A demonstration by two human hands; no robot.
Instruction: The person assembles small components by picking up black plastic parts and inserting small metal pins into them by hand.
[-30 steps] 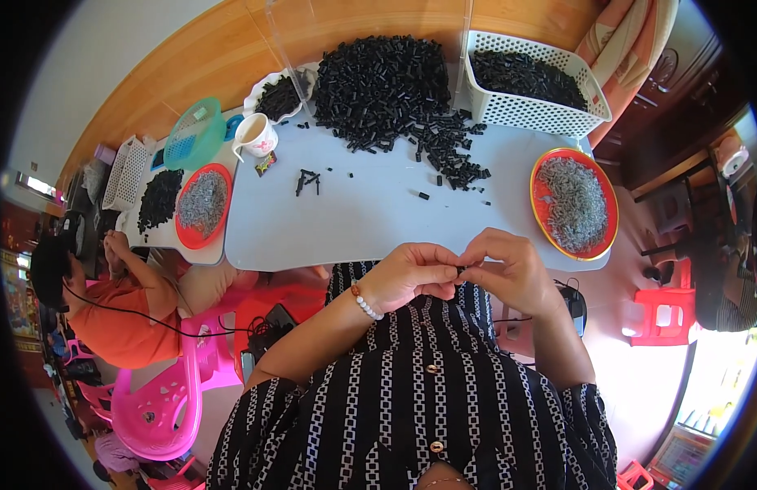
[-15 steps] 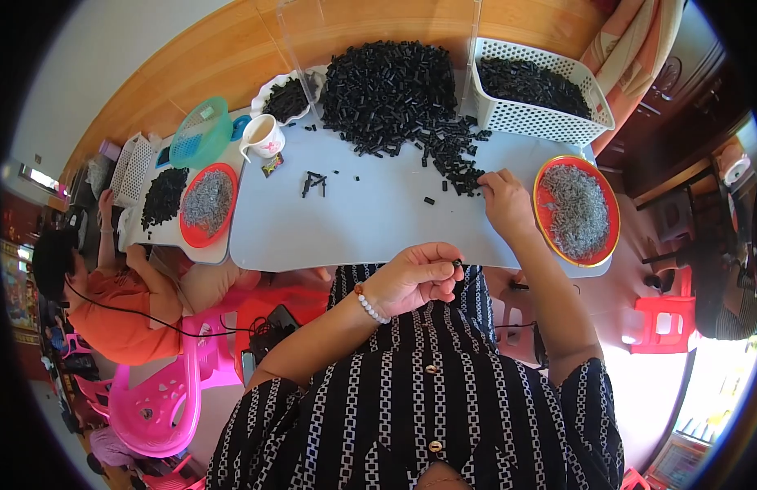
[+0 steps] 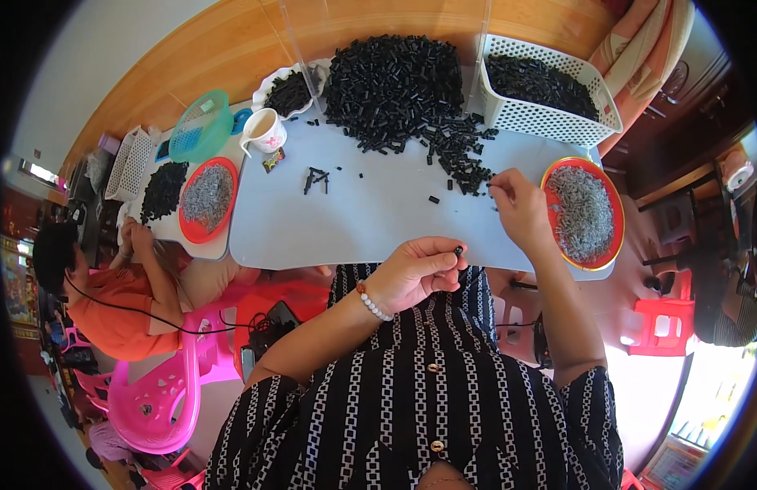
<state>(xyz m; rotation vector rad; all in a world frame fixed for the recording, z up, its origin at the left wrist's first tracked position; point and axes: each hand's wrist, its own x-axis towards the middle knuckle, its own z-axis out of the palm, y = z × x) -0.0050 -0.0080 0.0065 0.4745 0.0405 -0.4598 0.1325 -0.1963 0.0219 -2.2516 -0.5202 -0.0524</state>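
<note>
Above my lap, my left hand [image 3: 418, 269] pinches a small black tube-shaped piece [image 3: 458, 251] upright between thumb and forefinger. My right hand [image 3: 521, 214] is over the table's right part, its thumb and fingertips brought together. What lies between those fingertips, if anything, is too small to make out. Beside them is the near right edge of a large heap of short black tube pieces [image 3: 395, 94]. To the right of that hand stands a red dish [image 3: 550, 237] with a yellow rim, filled with small silvery-grey parts [image 3: 584, 212].
A white perforated basket [image 3: 550, 122] of black parts stands behind. On the grey table [image 3: 338, 229] lie several thin black pieces [image 3: 316, 180]. A mug [image 3: 264, 133] and a scalloped bowl [image 3: 268, 86] are at the back left. A co-worker in orange [image 3: 109, 314] sits at left.
My right hand has drawn back slightly from the heap's edge, toward the right and nearer me. My left hand still holds the black piece. The co-worker's hands have come together.
</note>
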